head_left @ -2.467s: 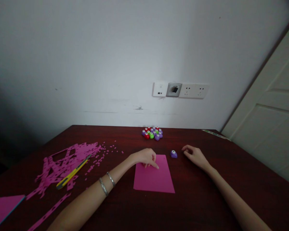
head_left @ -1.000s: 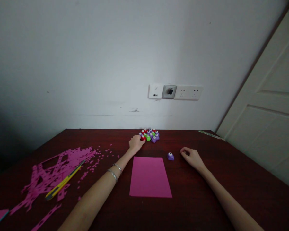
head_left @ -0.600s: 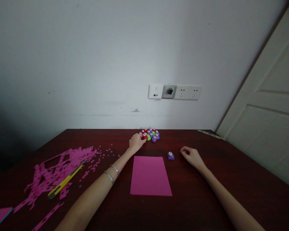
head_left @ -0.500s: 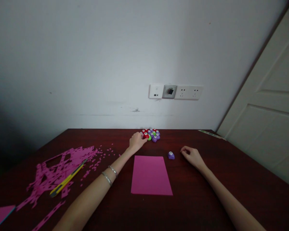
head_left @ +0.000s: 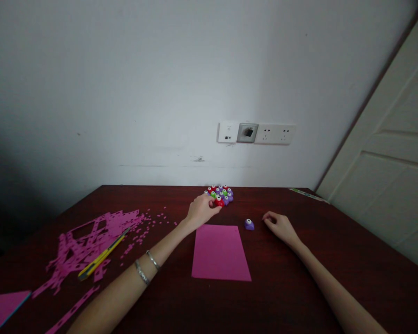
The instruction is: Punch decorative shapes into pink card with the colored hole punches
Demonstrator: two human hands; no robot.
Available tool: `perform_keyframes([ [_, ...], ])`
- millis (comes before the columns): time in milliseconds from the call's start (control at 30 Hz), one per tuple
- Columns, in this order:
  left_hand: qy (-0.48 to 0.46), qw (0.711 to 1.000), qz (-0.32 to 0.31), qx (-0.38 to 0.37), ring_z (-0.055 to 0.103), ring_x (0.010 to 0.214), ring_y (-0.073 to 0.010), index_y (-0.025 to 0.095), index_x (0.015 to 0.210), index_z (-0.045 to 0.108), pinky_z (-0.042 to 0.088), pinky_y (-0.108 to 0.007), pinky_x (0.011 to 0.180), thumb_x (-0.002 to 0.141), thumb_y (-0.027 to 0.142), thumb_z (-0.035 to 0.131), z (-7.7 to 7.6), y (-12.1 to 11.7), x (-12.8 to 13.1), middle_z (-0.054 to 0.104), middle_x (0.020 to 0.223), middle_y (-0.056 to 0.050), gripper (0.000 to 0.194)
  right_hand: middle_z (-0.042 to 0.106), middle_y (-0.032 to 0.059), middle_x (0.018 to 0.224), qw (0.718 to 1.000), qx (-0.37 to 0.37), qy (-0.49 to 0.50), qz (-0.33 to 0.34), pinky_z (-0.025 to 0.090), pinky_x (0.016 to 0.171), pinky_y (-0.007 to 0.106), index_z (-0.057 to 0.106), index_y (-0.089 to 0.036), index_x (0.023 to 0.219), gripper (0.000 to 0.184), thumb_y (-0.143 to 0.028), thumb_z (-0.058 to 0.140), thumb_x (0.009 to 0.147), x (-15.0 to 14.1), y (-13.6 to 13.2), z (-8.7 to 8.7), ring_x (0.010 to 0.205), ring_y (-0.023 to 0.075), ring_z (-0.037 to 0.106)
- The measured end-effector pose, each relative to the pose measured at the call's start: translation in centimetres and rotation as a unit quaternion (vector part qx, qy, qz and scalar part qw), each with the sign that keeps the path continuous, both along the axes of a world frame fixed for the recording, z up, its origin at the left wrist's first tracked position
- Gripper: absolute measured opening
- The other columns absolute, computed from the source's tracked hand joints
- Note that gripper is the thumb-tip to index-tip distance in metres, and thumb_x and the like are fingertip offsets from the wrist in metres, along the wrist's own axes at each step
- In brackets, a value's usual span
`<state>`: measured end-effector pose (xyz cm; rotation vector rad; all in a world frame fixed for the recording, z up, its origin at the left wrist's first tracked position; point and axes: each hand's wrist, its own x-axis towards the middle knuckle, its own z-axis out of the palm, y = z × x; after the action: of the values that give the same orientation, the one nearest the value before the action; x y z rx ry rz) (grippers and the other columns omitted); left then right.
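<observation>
My left hand (head_left: 201, 211) grips a small red craft punch (head_left: 219, 201) between thumb and fingers. It is at the near edge of a cluster of craft punches (head_left: 225, 192) in red, green and purple, each with a white top. Below this hand a pink sheet of paper (head_left: 221, 254) lies flat on the dark red-brown table (head_left: 282, 287). Beyond the sheet's right corner stands a lone purple craft punch (head_left: 249, 225). My right hand (head_left: 281, 227) rests on the table just right of it, fingers loosely curled with a gap to the thumb, holding nothing.
At left lies a heap of punched pink paper strips (head_left: 87, 243) with scattered paper bits (head_left: 144, 229). A yellow utility knife (head_left: 102, 255) lies across the heap. Pink sheets (head_left: 5, 308) sit at the lower left corner. A patterned strip (head_left: 308, 195) lies at the far right edge.
My left hand left the pink sheet, reached the punch cluster, took hold of a red punch and drew it right and toward me. My right hand stays in place.
</observation>
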<state>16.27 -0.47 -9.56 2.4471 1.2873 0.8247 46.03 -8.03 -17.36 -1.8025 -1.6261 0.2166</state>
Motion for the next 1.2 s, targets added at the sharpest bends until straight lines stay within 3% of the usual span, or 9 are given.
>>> perform_keyframes([
  [167, 0.001, 1.0, -0.028, 0.006, 0.055, 0.069, -0.0136, 0.023, 0.078, 0.067, 0.039, -0.026, 0.062, 0.074, 0.04, 0.057, -0.2, -0.1, -0.2, 0.06, 0.08, -0.001, 0.02, 0.063, 0.0016, 0.061, 0.999, 0.008, 0.032, -0.011, 0.042, 0.059, 0.027, 0.064, -0.019, 0.07, 0.021, -0.032, 0.048, 0.069, 0.0, -0.1, 0.4, 0.059, 0.0181, 0.058],
  [300, 0.002, 0.999, -0.042, 0.014, 0.055, 0.07, -0.0134, 0.023, 0.08, 0.067, 0.04, -0.026, 0.063, 0.075, 0.04, 0.058, -0.4, -0.1, -0.4, 0.06, 0.082, -0.001, 0.02, 0.063, 0.0032, 0.06, 0.996, 0.039, 0.07, -0.048, 0.043, 0.056, 0.027, 0.064, -0.016, 0.079, 0.026, -0.033, 0.045, 0.072, -0.9, 0.0, 2.1, 0.058, 0.0174, 0.058],
  [400, 0.009, 0.999, -0.039, 0.008, 0.055, 0.07, -0.0136, 0.022, 0.08, 0.067, 0.041, -0.026, 0.064, 0.074, 0.039, 0.058, -0.4, -0.1, -0.4, 0.06, 0.082, -0.002, 0.02, 0.063, 0.0048, 0.063, 0.987, 0.072, 0.132, -0.049, 0.043, 0.05, 0.024, 0.064, -0.015, 0.081, 0.027, -0.035, 0.048, 0.074, -3.8, -0.1, 4.3, 0.057, 0.0166, 0.058],
  [567, 0.004, 0.999, -0.045, 0.007, 0.054, 0.071, -0.0136, 0.022, 0.078, 0.067, 0.041, -0.025, 0.065, 0.074, 0.038, 0.059, -0.5, -0.2, -0.3, 0.061, 0.081, -0.001, 0.019, 0.063, 0.0037, 0.064, 0.98, 0.026, 0.192, 0.049, 0.04, 0.038, 0.02, 0.064, -0.015, 0.082, 0.029, -0.041, 0.057, 0.072, -10.5, -0.9, 6.6, 0.052, 0.0142, 0.056],
  [733, -0.005, 0.997, -0.078, 0.024, 0.054, 0.071, -0.0132, 0.022, 0.079, 0.065, 0.039, -0.023, 0.061, 0.073, 0.036, 0.059, -0.5, -1.3, 0.1, 0.06, 0.081, 0.0, 0.016, 0.062, 0.0025, 0.06, 0.986, 0.017, 0.151, 0.064, 0.041, 0.035, 0.02, 0.065, -0.015, 0.089, 0.034, -0.044, 0.061, 0.071, -13.2, -1.4, 6.5, 0.047, 0.0125, 0.054],
  [933, 0.031, 0.996, -0.08, 0.037, 0.056, 0.075, -0.0147, 0.021, 0.085, 0.065, 0.041, -0.026, 0.064, 0.076, 0.035, 0.055, -0.1, -3.4, 0.9, 0.06, 0.088, -0.003, 0.019, 0.066, 0.0037, 0.064, 0.984, 0.012, 0.167, 0.053, 0.044, 0.035, 0.02, 0.067, -0.016, 0.084, 0.031, -0.043, 0.063, 0.069, -13.0, -1.4, 6.5, 0.047, 0.0132, 0.058],
  [1200, 0.078, 0.99, -0.072, 0.098, 0.06, 0.076, -0.0179, 0.019, 0.092, 0.063, 0.044, -0.027, 0.061, 0.079, 0.034, 0.052, -0.6, -3.8, 1.1, 0.059, 0.092, -0.005, 0.023, 0.068, 0.0048, 0.065, 0.983, 0.0, 0.177, 0.04, 0.048, 0.035, 0.022, 0.069, -0.015, 0.079, 0.029, -0.041, 0.066, 0.066, -13.0, -1.3, 6.3, 0.052, 0.0164, 0.062],
])
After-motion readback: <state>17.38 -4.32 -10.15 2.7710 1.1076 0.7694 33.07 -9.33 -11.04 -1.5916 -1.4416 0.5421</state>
